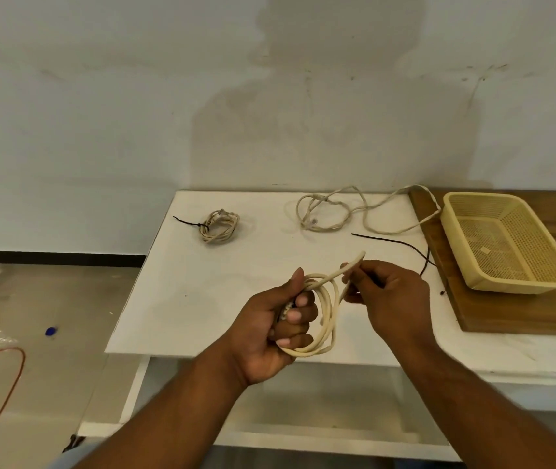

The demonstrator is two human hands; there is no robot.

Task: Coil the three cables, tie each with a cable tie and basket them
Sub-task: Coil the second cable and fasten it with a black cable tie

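L hand (280,319) fist-closed on springy, light cable coil (324,319), R hand (388,292) pinching loose end (354,262); grip crossing pt so loops don't spring.

Dim warm light, soft focus, wide-angle distortion

1. From my feed, the left hand (280,328) closes round one side of the cream cable coil (324,319), so I cannot see that stretch.
2. The right hand (390,296) covers part of the cable end, and a black cable tie (401,243) runs behind it.
3. The frame's right edge cuts the wooden board (506,313).
4. The red wire (9,384) on the floor leaves the frame at left.
5. The loose cable's (354,211) plug is too small to identify.
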